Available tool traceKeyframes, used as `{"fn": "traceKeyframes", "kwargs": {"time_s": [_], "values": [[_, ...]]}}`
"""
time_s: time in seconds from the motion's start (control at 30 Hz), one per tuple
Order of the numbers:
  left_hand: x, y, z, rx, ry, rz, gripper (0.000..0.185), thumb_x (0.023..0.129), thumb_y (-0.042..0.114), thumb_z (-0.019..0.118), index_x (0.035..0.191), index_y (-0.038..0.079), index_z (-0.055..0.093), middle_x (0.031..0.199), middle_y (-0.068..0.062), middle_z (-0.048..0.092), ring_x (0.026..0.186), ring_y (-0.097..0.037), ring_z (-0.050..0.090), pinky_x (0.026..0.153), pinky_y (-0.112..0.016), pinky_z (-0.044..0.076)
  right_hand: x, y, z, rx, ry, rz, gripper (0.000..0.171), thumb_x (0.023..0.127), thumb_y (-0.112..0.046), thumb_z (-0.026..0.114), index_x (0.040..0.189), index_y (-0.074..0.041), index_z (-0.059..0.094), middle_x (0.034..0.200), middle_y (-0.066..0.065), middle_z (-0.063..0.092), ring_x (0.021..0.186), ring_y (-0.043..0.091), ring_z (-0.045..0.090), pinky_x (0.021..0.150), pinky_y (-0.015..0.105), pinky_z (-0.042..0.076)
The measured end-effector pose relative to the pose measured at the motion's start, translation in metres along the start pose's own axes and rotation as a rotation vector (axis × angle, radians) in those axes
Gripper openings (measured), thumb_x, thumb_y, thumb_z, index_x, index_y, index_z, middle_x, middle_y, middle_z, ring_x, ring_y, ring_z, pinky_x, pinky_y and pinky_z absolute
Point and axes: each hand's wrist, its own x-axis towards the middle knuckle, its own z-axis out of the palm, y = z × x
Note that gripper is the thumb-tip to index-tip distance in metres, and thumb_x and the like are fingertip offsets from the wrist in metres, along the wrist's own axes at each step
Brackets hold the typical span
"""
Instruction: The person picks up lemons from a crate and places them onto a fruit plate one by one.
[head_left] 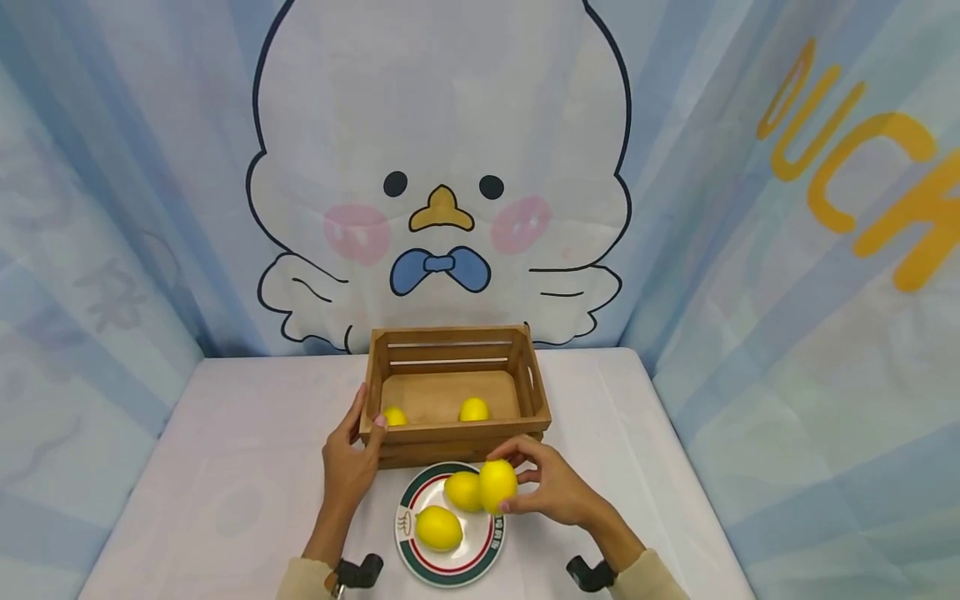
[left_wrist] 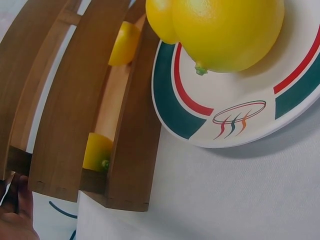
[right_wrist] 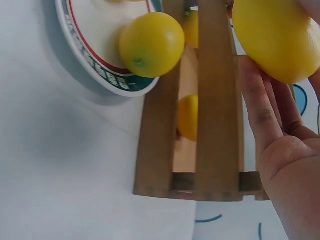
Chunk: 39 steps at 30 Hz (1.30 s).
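Note:
A wooden crate (head_left: 455, 437) stands on the white table with two lemons inside, one at the front left (head_left: 394, 416) and one near the middle (head_left: 473, 408). My left hand (head_left: 352, 454) grips the crate's front left corner. In front of the crate a striped plate (head_left: 448, 565) carries two lemons (head_left: 438, 527) (head_left: 462, 490). My right hand (head_left: 540, 487) holds a third lemon (head_left: 497, 484) just above the plate's right side. The right wrist view shows that held lemon (right_wrist: 277, 37) between my fingers (right_wrist: 260, 107), beside the crate (right_wrist: 210, 100).
Blue curtain walls with a cartoon duck (head_left: 442, 192) close in the table on three sides. Bare white tabletop (head_left: 240, 467) lies left and right of the crate and plate.

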Motion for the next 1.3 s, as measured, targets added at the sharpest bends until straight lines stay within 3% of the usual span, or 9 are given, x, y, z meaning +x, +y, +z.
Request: {"fn": "traceKeyframes", "kwargs": {"time_s": [0.73,1.07,1.3], "values": [[0.000,0.001,0.000,0.017,0.000,0.003,0.065,0.108,0.035,0.063,0.166,0.023,0.037,0.172,0.002,0.038,0.156,-0.034,0.044,0.124,-0.055,0.042,-0.013,0.042,0.027,0.084,0.051,0.122,0.055,0.083,-0.017,0.091,0.132,-0.014,0.068,0.136,0.009,0.064,0.111,0.027,0.057,0.091,0.028,0.060],[0.000,0.002,0.001,0.013,-0.002,-0.003,0.065,0.108,0.036,0.064,0.166,0.028,0.037,0.171,0.004,0.038,0.155,-0.034,0.044,0.124,-0.056,0.042,-0.017,0.053,0.036,0.052,0.072,0.133,0.055,0.082,-0.020,0.093,0.130,-0.017,0.068,0.133,0.008,0.066,0.107,0.025,0.060,0.087,0.030,0.058],[0.000,0.001,0.001,0.011,0.006,-0.003,0.066,0.107,0.037,0.064,0.166,0.022,0.038,0.171,0.004,0.039,0.155,-0.034,0.044,0.124,-0.058,0.042,-0.020,0.055,0.039,0.021,0.091,0.135,0.057,0.080,-0.018,0.094,0.131,-0.017,0.068,0.133,0.009,0.066,0.105,0.024,0.061,0.087,0.028,0.059]]}}
